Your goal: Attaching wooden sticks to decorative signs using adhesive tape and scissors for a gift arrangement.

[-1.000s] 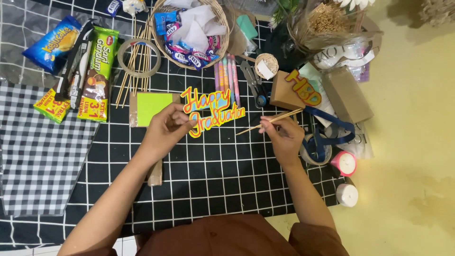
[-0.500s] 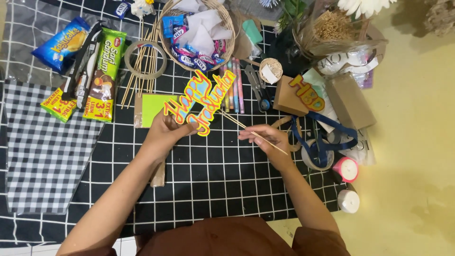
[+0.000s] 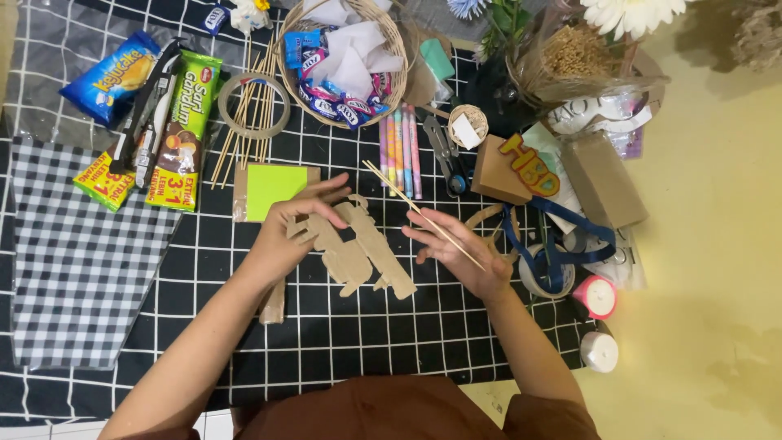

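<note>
I've got the left hand [image 3: 289, 232] pinching the cutout [image 3: 358, 248], thumb and fingers closed on its upper left end. The plain brown back faces up at me and it slants down to the right over the black checked cloth [image 3: 342, 342], right at centre. The right hand [image 3: 460, 248] holds a thin skewer [image 3: 423, 214] across its fingers, which are loosely curled about it; the stick runs from upper left, above the cutout's top, down to the right across the palm. The two hands sit near each other, with the cutout's lower end between them, and I cannot tell whether skewer and cutout touch.

Just above the left hand lies a green pad [image 3: 273, 189]. Further up there's a tape ring [image 3: 254, 106] lying over a bundle of skewers [image 3: 236, 143], and a basket [image 3: 287, 61] full of sweets. Pens [image 3: 399, 151] lie side by side above the right hand. Snack packets [image 3: 183, 130] sit at upper left, beside a gingham cloth [image 3: 81, 261]. To the right I see a brown box [image 3: 498, 171] with orange letters, a blue ribbon [image 3: 554, 236], and two small rolls [image 3: 599, 322] at the cloth's edge.
</note>
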